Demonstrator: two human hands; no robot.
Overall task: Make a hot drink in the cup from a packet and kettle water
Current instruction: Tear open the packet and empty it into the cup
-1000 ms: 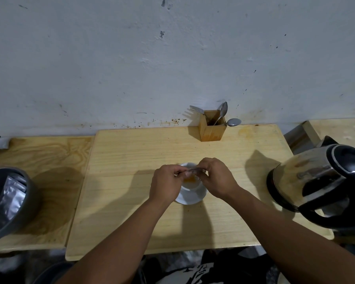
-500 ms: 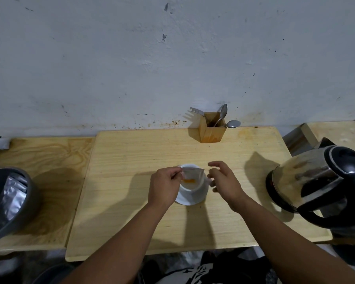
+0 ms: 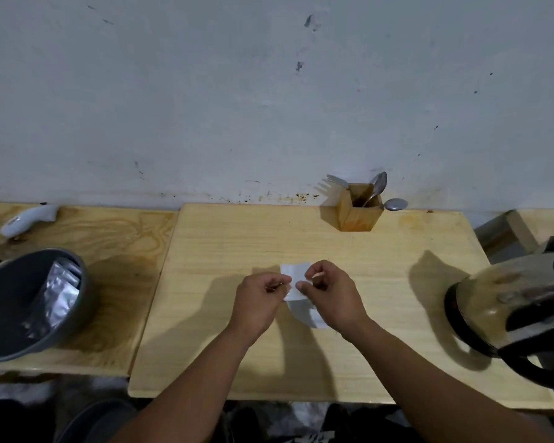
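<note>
White packet (image 3: 296,276) pinched upright btwn both hands over the table (image 3: 397,282) centre: left hand (image 3: 259,300) and right hand (image 3: 331,295) curled, fingertips closed on it (cup mostly hidden beneath). Kettle (image 3: 506,311) sits at right.

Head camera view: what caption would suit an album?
Both hands pinch a white packet above the saucer, kettle waiting.
</note>
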